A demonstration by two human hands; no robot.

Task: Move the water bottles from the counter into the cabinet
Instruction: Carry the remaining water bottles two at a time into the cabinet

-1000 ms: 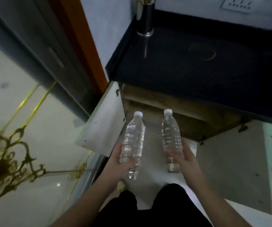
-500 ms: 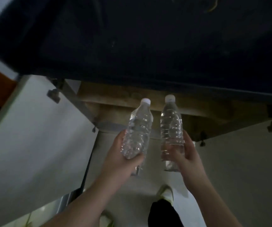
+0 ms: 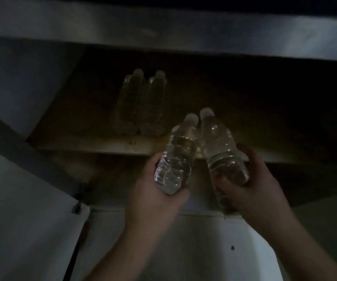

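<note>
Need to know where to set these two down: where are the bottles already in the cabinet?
In the head view, two bottles stand side by side on the cabinet shelf, left of centre, up and left of the bottles in the hands.

Steel counter edge [image 3: 163, 23] overhead (dim); pale floor [image 3: 204, 250].

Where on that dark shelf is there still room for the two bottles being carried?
The shelf looks bare right of the two stored bottles, though it is dark there. A narrower patch lies between them and the left wall. The left hand and right hand each hold a bottle.
</note>
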